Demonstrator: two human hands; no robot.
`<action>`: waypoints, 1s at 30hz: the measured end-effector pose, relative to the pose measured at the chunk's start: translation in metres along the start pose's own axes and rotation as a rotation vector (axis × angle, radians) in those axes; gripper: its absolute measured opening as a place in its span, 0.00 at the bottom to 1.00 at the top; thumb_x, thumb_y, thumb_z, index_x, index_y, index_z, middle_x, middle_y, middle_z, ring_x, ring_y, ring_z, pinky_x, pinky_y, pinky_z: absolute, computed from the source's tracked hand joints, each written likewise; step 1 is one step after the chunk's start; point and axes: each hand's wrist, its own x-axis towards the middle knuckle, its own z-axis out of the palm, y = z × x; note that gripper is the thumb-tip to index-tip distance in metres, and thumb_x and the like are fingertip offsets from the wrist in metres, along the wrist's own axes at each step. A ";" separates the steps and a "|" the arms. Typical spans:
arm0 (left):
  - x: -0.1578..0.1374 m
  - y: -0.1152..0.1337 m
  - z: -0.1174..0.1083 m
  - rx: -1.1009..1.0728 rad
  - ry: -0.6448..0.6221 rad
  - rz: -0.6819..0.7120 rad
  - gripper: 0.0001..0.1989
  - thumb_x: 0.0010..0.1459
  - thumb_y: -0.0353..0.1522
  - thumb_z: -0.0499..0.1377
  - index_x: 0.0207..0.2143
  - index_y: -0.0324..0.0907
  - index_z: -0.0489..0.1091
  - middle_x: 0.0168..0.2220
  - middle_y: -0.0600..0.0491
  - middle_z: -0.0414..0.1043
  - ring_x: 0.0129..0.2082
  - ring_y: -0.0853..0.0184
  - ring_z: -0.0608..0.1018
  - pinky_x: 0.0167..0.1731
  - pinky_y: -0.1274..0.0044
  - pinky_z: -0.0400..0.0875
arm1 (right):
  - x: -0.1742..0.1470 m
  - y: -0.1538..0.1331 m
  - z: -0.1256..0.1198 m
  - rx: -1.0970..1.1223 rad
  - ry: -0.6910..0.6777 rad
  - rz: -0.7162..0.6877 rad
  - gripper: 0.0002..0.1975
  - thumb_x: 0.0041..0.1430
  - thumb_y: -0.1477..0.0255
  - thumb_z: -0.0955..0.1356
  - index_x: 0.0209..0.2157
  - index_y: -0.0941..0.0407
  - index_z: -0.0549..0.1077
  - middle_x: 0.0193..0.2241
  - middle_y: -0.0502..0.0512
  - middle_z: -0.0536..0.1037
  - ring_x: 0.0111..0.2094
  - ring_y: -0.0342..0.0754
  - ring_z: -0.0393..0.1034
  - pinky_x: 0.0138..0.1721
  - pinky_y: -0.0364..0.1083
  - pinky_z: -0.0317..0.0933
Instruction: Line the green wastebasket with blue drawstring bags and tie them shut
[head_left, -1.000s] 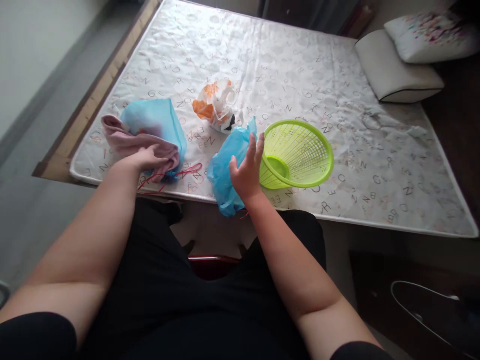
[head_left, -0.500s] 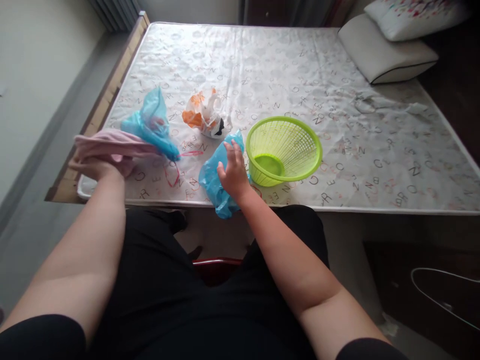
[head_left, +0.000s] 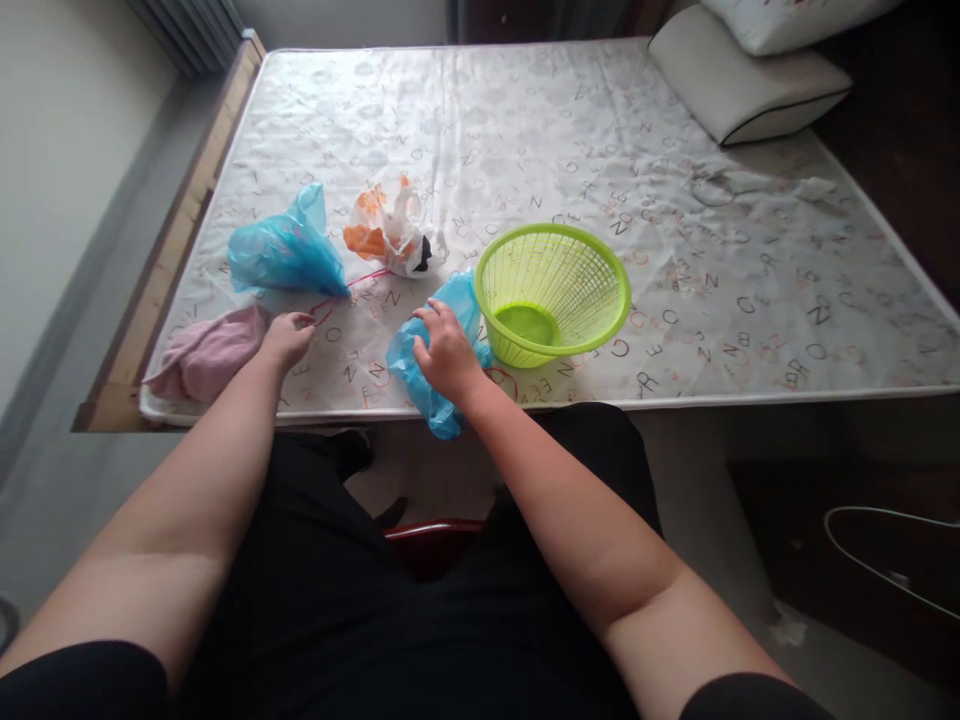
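Dropped from the left hand [head_left: 289, 341] over the last half second, a soft pink cloth [head_left: 214, 355] now lies bunched at the mattress corner in the lower left of the frame, and that hand has shifted right, just beside it. Its fingers are curled near a thin red drawstring [head_left: 322, 312]; whether they pinch it cannot be told. Near the lower middle, the right hand [head_left: 448, 350] lies with loosely spread fingers over a crumpled translucent blue plastic bag [head_left: 409, 380], whose contents cannot be made out. Touching or just beside that bag, at centre right, stands a lime-green plastic mesh basket [head_left: 574, 290], its mouth facing up and its solid round base showing inside. Farther back, left of centre, sits a second blue plastic bag [head_left: 277, 250], bulging around something indistinct. Right of it rests a crinkled white-and-orange plastic bag [head_left: 390, 237] with a black patch low on its right side. Scattered capitals are printed across the white mattress [head_left: 525, 130], O, N, G, E and R among them. At the upper right, a white pillow with dark piping [head_left: 754, 85] supports another white pillow [head_left: 795, 20].
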 end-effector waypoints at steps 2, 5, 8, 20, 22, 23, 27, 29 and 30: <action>0.018 -0.006 0.018 0.029 -0.065 -0.008 0.14 0.60 0.30 0.60 0.46 0.33 0.79 0.41 0.47 0.81 0.42 0.60 0.78 0.53 0.72 0.72 | 0.000 0.002 0.001 -0.007 -0.016 -0.006 0.21 0.68 0.76 0.65 0.61 0.60 0.70 0.68 0.71 0.65 0.72 0.60 0.59 0.73 0.62 0.55; 0.037 -0.011 0.036 0.077 -0.181 -0.029 0.15 0.54 0.33 0.62 0.43 0.37 0.81 0.46 0.43 0.82 0.46 0.55 0.81 0.50 0.72 0.73 | 0.001 0.002 0.001 -0.031 -0.038 -0.009 0.20 0.69 0.77 0.65 0.61 0.63 0.71 0.68 0.73 0.65 0.71 0.60 0.60 0.73 0.59 0.56; 0.042 -0.009 0.043 0.113 -0.225 -0.064 0.12 0.48 0.35 0.64 0.35 0.39 0.81 0.38 0.45 0.83 0.42 0.53 0.83 0.43 0.73 0.75 | 0.003 0.003 0.002 -0.030 -0.043 -0.026 0.19 0.68 0.77 0.65 0.59 0.62 0.72 0.66 0.72 0.67 0.70 0.59 0.61 0.73 0.59 0.56; -0.020 0.035 0.039 -0.444 -0.050 -0.084 0.20 0.51 0.39 0.68 0.45 0.40 0.77 0.38 0.46 0.80 0.35 0.61 0.81 0.44 0.69 0.78 | 0.008 0.001 0.008 0.033 -0.043 -0.081 0.14 0.67 0.78 0.65 0.51 0.59 0.76 0.59 0.68 0.74 0.65 0.57 0.67 0.70 0.58 0.58; -0.027 0.034 0.050 -0.240 0.021 -0.017 0.17 0.52 0.37 0.67 0.43 0.39 0.78 0.44 0.43 0.81 0.45 0.56 0.82 0.52 0.68 0.75 | 0.007 -0.002 0.010 0.036 -0.055 -0.100 0.13 0.67 0.79 0.65 0.50 0.59 0.77 0.58 0.67 0.75 0.64 0.57 0.68 0.70 0.58 0.59; -0.029 0.034 0.056 -0.159 0.001 0.003 0.15 0.51 0.36 0.67 0.41 0.39 0.79 0.45 0.42 0.81 0.49 0.54 0.81 0.54 0.68 0.74 | 0.006 -0.003 0.011 0.034 -0.062 -0.106 0.13 0.66 0.79 0.65 0.50 0.59 0.77 0.58 0.68 0.75 0.63 0.57 0.69 0.70 0.57 0.59; -0.040 0.041 0.070 -0.084 -0.058 -0.025 0.06 0.50 0.32 0.63 0.31 0.40 0.79 0.39 0.42 0.83 0.48 0.51 0.83 0.53 0.68 0.74 | 0.005 -0.006 0.013 0.017 -0.083 -0.130 0.14 0.66 0.80 0.65 0.49 0.60 0.78 0.56 0.67 0.77 0.62 0.56 0.70 0.69 0.56 0.60; -0.051 0.051 0.065 -0.145 0.047 0.003 0.08 0.52 0.32 0.59 0.31 0.41 0.79 0.35 0.44 0.83 0.44 0.53 0.83 0.50 0.69 0.75 | 0.006 -0.005 0.011 0.010 -0.084 -0.135 0.14 0.66 0.80 0.65 0.49 0.60 0.78 0.55 0.67 0.78 0.61 0.56 0.71 0.68 0.55 0.61; -0.059 0.058 0.060 -0.208 0.120 0.039 0.09 0.53 0.32 0.58 0.32 0.41 0.79 0.33 0.46 0.82 0.41 0.56 0.84 0.48 0.70 0.75 | 0.007 -0.005 0.009 0.006 -0.082 -0.135 0.13 0.66 0.80 0.65 0.49 0.61 0.78 0.55 0.66 0.78 0.60 0.56 0.71 0.68 0.54 0.61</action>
